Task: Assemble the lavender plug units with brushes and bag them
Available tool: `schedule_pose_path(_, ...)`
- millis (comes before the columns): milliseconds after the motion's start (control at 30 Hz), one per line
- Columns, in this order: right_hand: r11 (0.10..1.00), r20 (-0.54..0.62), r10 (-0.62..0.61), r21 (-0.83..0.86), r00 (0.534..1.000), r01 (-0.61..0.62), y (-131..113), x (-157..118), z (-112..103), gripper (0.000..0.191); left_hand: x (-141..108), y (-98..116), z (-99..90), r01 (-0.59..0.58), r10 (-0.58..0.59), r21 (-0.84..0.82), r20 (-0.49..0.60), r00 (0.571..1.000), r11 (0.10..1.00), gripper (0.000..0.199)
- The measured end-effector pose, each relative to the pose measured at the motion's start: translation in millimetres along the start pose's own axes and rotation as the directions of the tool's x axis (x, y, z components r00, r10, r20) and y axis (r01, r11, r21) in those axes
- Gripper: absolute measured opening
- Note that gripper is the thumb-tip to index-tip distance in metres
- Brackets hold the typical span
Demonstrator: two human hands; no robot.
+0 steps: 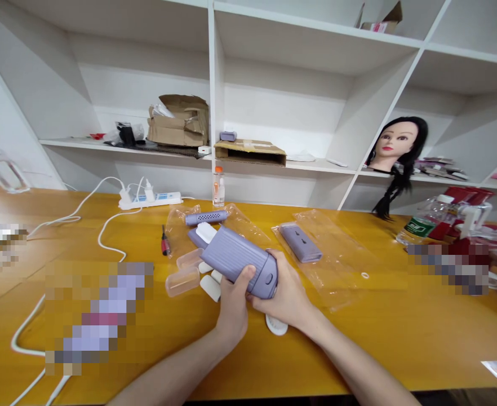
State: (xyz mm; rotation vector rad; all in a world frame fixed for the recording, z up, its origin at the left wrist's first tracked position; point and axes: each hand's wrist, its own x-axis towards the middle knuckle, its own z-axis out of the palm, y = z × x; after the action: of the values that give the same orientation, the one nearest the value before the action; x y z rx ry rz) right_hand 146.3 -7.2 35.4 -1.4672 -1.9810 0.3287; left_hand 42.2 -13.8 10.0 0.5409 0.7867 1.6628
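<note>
Fingers (245, 276) around lilac plastic casing (231, 254)

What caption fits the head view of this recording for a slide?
The left hand and right hand grip a lilac ribbed plastic housing above a yellow wooden table.

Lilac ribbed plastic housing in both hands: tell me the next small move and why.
Probably tilt the lilac ribbed plastic housing to look at the white plastic piece at its far end. The left hand and right hand already grip the near end, and this view cannot show how that piece sits.
</note>
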Motion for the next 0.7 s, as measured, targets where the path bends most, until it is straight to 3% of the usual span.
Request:
schedule_pose_path(200,0.969,-0.104,-0.148,0.186,0.984,0.165,4.0,10.3,7.1,0.076,6.9,9.2,4.4,0.016,-0.016,0.0,0.018,1.0,1.0,0.044)
schedule_pose_path(333,0.934,-0.213,-0.126,0.304,0.969,0.189,5.0,12.4,10.1,0.073,15.7,13.3,2.7,0.0,0.001,-0.005,0.069,0.998,1.0,0.041)
schedule_pose_path(433,0.91,-0.255,-0.137,0.35,0.957,0.224,6.1,9.1,6.7,0.076,23.5,15.6,-5.6,-0.072,0.075,-0.032,0.117,0.99,0.997,0.041)
schedule_pose_path(500,0.899,-0.257,-0.158,0.362,0.953,0.247,6.8,6.1,3.3,0.079,30.1,19.7,-15.1,-0.119,0.116,0.015,0.139,0.983,0.993,0.049)
schedule_pose_path(633,0.881,-0.249,-0.225,0.36,0.942,0.306,5.4,2.3,-2.0,0.083,41.8,39.1,-34.4,-0.06,0.038,0.121,0.175,0.984,0.991,0.069)
schedule_pose_path(700,0.87,-0.226,-0.257,0.37,0.94,0.327,3.6,1.8,-3.3,0.082,43.5,51.1,-36.7,-0.081,0.071,0.058,0.165,0.984,0.995,0.075)
